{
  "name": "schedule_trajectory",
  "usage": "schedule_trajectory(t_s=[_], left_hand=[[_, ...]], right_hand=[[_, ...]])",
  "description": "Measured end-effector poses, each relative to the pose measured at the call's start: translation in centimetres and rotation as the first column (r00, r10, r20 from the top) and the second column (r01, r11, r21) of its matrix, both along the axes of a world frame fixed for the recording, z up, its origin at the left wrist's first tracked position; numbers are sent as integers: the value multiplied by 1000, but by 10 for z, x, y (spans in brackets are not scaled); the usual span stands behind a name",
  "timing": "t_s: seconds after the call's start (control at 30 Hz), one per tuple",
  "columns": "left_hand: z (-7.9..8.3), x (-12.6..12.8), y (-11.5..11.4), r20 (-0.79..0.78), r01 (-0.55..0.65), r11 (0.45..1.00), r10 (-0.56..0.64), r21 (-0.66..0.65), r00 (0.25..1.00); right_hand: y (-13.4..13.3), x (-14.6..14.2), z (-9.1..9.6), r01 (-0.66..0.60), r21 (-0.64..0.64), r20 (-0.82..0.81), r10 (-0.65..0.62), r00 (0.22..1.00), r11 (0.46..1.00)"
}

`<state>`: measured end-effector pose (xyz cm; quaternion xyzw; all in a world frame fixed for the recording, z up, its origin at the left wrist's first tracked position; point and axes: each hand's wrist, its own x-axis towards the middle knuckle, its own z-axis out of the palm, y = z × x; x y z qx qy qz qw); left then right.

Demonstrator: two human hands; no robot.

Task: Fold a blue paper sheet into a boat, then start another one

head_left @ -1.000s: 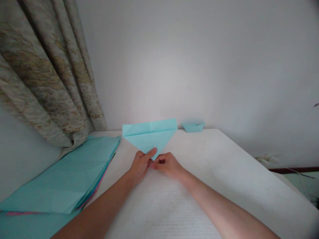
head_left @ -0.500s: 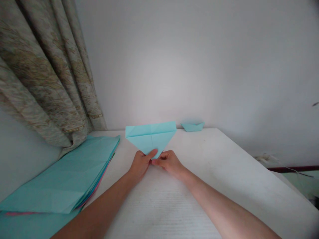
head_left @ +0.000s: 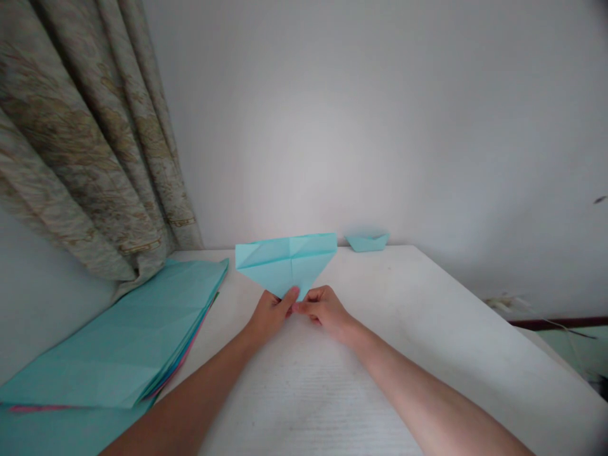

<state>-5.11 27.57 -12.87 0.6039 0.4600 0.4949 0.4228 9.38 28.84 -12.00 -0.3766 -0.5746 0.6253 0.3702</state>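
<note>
A light-blue sheet of paper (head_left: 287, 259), folded into a triangle with a strip along its wide far edge, is held up over the table with its point towards me. My left hand (head_left: 272, 313) pinches it near the point, thumb on top and the other fingers behind. Beside it, my right hand (head_left: 327, 311) is closed on the same tip, thumb and forefinger together. The very tip of the paper is hidden by my fingers. A crease runs down the middle of the paper.
A small folded paper boat (head_left: 367, 242) stands at the table's back edge by the wall. Stacked coloured paper sheets (head_left: 128, 335) lie on the left, under a patterned curtain (head_left: 95, 139). The white table (head_left: 418, 316) has a slanting right edge; a cable lies beyond it.
The folded paper has tilted slightly, its left end lower and its strip showing more of its face. My hands have shifted only a little and keep their hold.
</note>
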Motion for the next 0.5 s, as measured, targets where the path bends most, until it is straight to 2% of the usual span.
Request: schedule_trajectory(t_s=[0.2, 0.5], left_hand=[[-6, -2, 4, 92, 33, 997, -27, -63, 995], [-12, -3, 7, 127, 73, 994, -62, -83, 990]], right_hand=[[0, 0, 6, 97, -107, -79, -106, 991, 990], [9, 4, 1, 246, -66, -170, -254, 952, 967]])
